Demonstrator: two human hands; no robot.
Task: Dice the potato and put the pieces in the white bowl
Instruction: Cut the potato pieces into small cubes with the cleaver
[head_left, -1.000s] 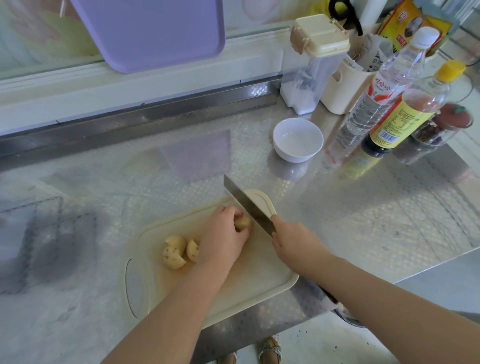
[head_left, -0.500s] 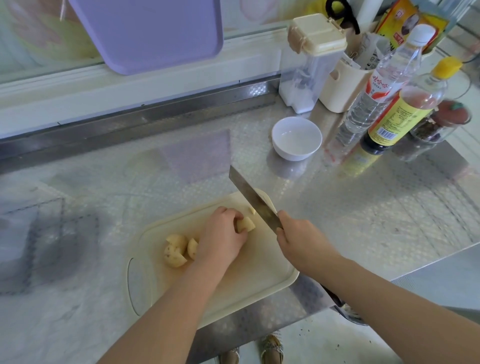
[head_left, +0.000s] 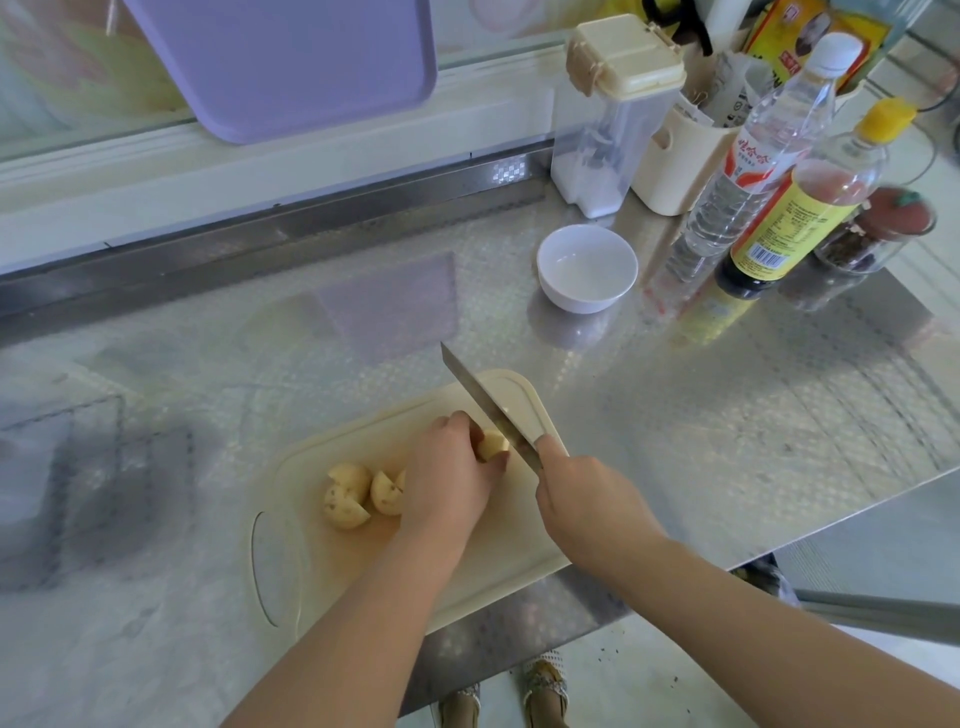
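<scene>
A cream cutting board (head_left: 483, 566) lies on the steel counter near its front edge. My left hand (head_left: 451, 480) presses a potato piece (head_left: 492, 444) down on the board. My right hand (head_left: 587, 506) grips the handle of a knife (head_left: 485, 402), whose blade rests against the right side of that piece. Two or three more potato chunks (head_left: 347, 493) lie on the board to the left of my left hand. The white bowl (head_left: 587, 267) stands empty on the counter behind the board.
Right of the bowl stand a clear bottle (head_left: 748, 171), a yellow-labelled sauce bottle (head_left: 789, 218) and a spice jar (head_left: 878, 234). A lidded plastic container (head_left: 608, 124) and a cream holder (head_left: 675, 166) sit at the back. A purple tray (head_left: 291, 57) leans on the wall. The counter edge runs just right of the board.
The knife lifted off the board and came back down onto the potato piece, and my left hand shifted slightly on it. The chunks on the left stayed put.
</scene>
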